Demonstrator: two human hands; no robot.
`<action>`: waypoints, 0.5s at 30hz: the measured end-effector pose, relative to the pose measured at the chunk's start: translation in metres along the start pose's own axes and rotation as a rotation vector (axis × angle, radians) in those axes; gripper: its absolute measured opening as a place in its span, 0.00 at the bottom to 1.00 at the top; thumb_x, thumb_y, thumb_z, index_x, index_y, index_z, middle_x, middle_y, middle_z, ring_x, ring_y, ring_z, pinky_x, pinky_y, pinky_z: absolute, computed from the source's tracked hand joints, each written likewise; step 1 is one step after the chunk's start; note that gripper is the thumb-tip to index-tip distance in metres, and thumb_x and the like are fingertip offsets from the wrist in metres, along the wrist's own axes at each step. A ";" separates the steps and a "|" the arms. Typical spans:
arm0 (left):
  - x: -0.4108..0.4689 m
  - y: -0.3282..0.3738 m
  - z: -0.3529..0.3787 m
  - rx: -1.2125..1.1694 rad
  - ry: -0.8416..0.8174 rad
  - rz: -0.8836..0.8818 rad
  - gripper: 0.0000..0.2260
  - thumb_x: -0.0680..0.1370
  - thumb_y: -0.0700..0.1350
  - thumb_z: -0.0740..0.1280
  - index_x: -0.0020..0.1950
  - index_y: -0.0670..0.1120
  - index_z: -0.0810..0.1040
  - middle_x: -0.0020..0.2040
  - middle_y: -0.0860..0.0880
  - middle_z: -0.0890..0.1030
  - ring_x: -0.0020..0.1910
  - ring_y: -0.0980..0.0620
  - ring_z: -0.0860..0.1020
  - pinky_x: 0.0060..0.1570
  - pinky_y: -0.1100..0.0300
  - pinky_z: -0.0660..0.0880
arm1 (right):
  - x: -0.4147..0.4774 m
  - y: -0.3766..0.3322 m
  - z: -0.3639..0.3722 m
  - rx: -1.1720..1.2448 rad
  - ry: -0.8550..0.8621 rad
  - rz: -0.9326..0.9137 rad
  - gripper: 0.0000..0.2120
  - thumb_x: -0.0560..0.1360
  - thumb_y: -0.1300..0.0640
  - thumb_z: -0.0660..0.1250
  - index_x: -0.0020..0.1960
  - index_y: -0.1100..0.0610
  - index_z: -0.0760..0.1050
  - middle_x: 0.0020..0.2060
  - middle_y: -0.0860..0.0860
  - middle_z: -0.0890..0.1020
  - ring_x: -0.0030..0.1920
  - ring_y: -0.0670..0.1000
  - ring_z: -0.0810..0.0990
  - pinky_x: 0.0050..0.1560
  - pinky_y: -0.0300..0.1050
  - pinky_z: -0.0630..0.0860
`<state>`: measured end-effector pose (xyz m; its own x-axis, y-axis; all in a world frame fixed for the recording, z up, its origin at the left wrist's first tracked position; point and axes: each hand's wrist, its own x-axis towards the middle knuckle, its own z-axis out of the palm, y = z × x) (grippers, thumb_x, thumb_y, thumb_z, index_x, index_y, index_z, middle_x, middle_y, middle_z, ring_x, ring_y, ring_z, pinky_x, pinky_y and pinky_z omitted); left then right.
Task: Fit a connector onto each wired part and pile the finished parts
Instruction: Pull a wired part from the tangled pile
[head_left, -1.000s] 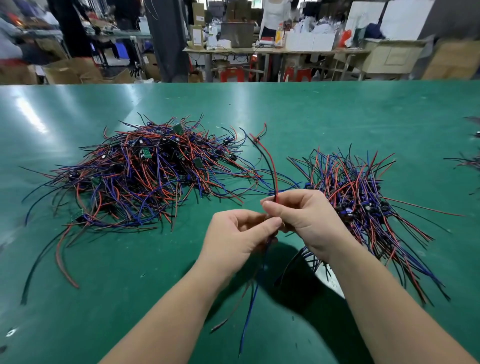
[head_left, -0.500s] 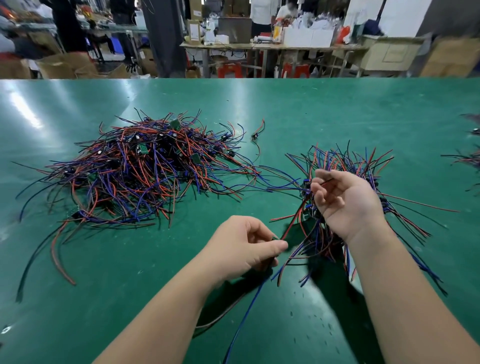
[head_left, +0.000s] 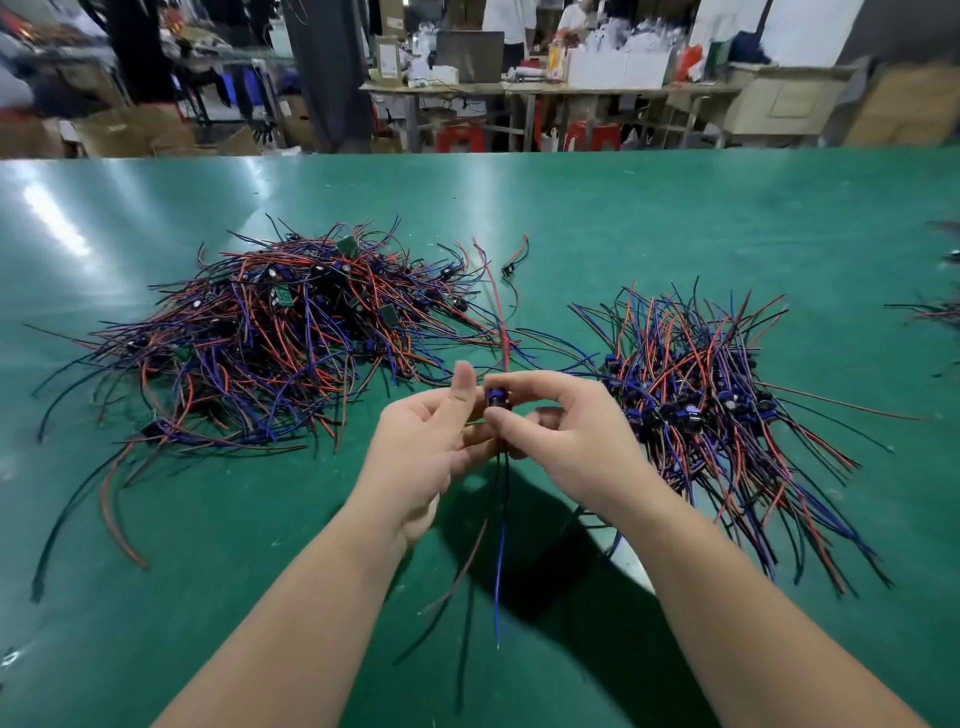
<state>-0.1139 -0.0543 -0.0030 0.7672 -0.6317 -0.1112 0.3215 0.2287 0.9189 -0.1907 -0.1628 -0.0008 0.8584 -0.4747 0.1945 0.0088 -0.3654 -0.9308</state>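
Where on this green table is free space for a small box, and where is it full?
Free: the strip of table between both piles and its far edge; also the near corner between the left pile and the left forearm. Crowded: between it and the right pile, where stray wires cross and the left hand and right hand hold a wired part.

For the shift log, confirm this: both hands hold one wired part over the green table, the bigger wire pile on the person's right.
Wrong on the side. The head view shows the bigger wire pile on the person's left; the smaller pile is on the right. Left hand and right hand do hold one wired part over the green table.
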 end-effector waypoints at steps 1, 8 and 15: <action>0.000 0.001 0.000 0.009 -0.035 -0.012 0.21 0.69 0.57 0.65 0.45 0.40 0.81 0.40 0.46 0.85 0.36 0.54 0.83 0.33 0.64 0.78 | 0.000 0.000 -0.001 0.003 0.046 0.012 0.09 0.71 0.58 0.72 0.47 0.45 0.81 0.38 0.48 0.84 0.30 0.50 0.76 0.42 0.59 0.80; 0.008 0.015 -0.017 0.379 0.097 0.088 0.10 0.75 0.53 0.67 0.42 0.49 0.84 0.45 0.56 0.85 0.46 0.62 0.79 0.46 0.60 0.76 | 0.008 -0.012 -0.036 0.273 0.357 0.051 0.12 0.72 0.70 0.67 0.49 0.55 0.82 0.28 0.46 0.81 0.28 0.46 0.80 0.31 0.36 0.76; 0.026 0.013 -0.067 1.580 0.526 -0.023 0.27 0.75 0.57 0.65 0.73 0.53 0.64 0.75 0.42 0.60 0.72 0.41 0.58 0.70 0.46 0.56 | 0.001 0.002 -0.109 -0.666 0.682 0.207 0.13 0.67 0.62 0.69 0.51 0.53 0.81 0.35 0.51 0.81 0.36 0.50 0.77 0.42 0.37 0.67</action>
<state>-0.0524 -0.0185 -0.0195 0.9668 -0.2473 0.0649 -0.2547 -0.9087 0.3308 -0.2459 -0.2518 0.0313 0.3277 -0.8653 0.3793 -0.5804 -0.5011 -0.6419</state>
